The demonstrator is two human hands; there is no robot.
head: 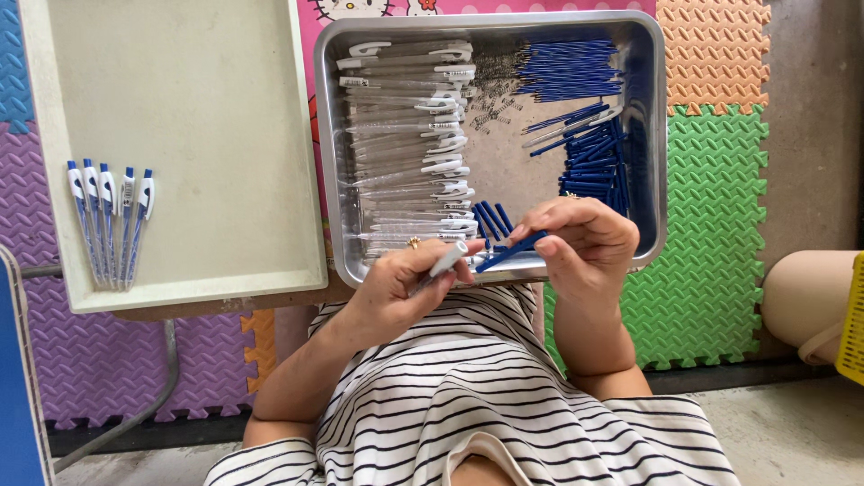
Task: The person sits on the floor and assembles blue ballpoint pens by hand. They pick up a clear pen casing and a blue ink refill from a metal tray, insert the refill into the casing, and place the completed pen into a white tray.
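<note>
Over the near rim of the shiny steel tray [648, 135], the left hand [396, 288] pinches a clear pen barrel with a white tip [443, 264]. The right hand [585, 243] pinches a slim blue plastic pen part [508, 253], slanting toward that tip, nearly touching.

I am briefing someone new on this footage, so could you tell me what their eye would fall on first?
Probably the two hands at lower centre: the left hand holds a clear pen barrel with a white end, and the right hand holds a blue pen part against it. Behind them sits a metal tray of clear barrels, small springs and blue parts. On the cream tray at left lie five finished pens.
</note>
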